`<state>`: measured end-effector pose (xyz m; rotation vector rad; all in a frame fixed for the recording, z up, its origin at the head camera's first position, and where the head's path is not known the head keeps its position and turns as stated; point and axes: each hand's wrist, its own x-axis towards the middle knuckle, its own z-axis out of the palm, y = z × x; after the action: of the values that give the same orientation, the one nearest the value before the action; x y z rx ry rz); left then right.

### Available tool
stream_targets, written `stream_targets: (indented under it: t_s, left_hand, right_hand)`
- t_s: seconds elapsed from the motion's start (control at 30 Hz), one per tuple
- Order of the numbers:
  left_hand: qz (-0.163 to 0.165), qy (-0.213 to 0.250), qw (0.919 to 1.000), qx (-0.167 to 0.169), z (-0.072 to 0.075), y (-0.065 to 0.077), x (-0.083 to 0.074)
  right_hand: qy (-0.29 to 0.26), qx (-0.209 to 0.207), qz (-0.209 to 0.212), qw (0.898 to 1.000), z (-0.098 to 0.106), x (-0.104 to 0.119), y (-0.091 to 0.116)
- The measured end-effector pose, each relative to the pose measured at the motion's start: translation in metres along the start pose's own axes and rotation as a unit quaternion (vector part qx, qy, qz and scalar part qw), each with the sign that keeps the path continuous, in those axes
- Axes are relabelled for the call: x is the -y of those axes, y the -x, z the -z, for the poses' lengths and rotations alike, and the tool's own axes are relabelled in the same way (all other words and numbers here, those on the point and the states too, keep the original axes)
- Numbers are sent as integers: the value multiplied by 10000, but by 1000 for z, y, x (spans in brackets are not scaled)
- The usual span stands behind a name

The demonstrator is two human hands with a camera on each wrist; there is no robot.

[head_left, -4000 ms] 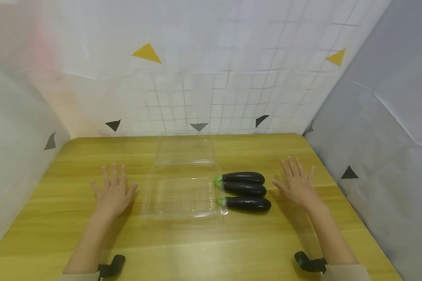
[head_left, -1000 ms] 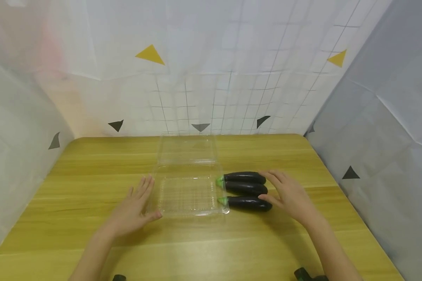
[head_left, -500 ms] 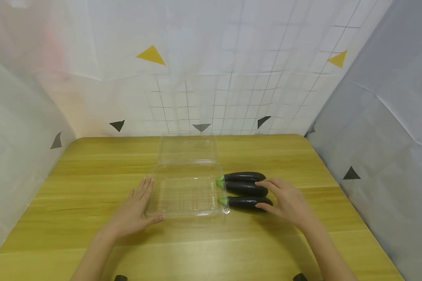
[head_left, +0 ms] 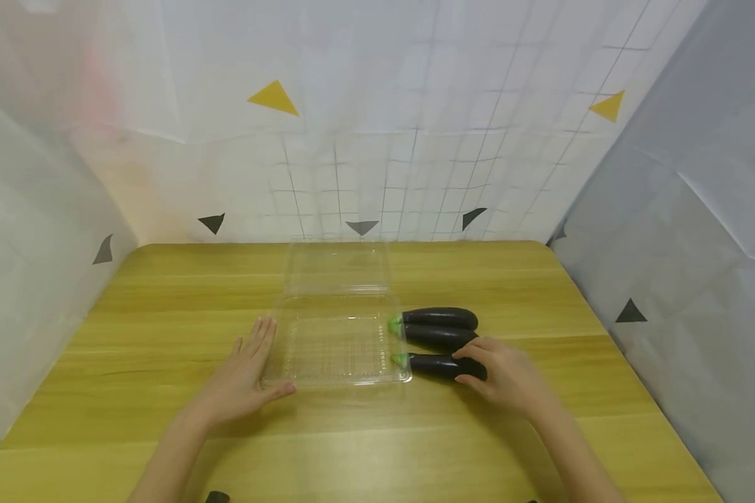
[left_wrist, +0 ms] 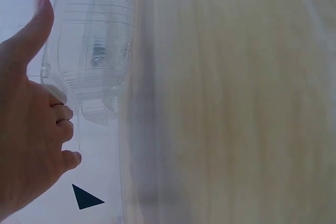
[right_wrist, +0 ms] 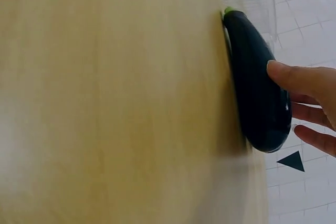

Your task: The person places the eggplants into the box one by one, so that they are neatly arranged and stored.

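Three dark eggplants lie side by side, stems pointing left. My right hand (head_left: 506,374) pinches the blunt end of the nearest eggplant (head_left: 434,365), its thumb on the near side and fingers on the far side. In the right wrist view the thumb lies against this eggplant (right_wrist: 254,82). The middle eggplant (head_left: 430,336) and the far eggplant (head_left: 440,317) lie against each other beyond it. My left hand (head_left: 242,377) rests at the left side of a clear plastic clamshell container (head_left: 336,349), fingers straight and thumb along its front corner.
The container's lid (head_left: 338,267) lies folded back toward the rear wall. The eggplant stems overlap the container's right rim. A wooden table (head_left: 365,447) carries everything, with pale walls (head_left: 509,161) at the back and both sides.
My right hand has come in from the right, crossed the far eggplants, and closed on the nearest one. My left hand has moved right to the container's side. The eggplants look unmoved.
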<state>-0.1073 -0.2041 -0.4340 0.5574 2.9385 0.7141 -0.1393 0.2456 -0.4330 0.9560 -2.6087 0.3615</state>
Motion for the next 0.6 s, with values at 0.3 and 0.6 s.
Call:
stream_targets:
  t_s: [0.3, 0.6]
  left_hand:
    - [5, -5, 10000, 1, 1, -1, -2]
    - [52, 22, 10000, 0, 0, 0, -1]
  right_hand:
    - [-4, 543, -399, 9977, -2, 4, 2]
    - [-188, 619, -439, 9969, -1, 2, 8]
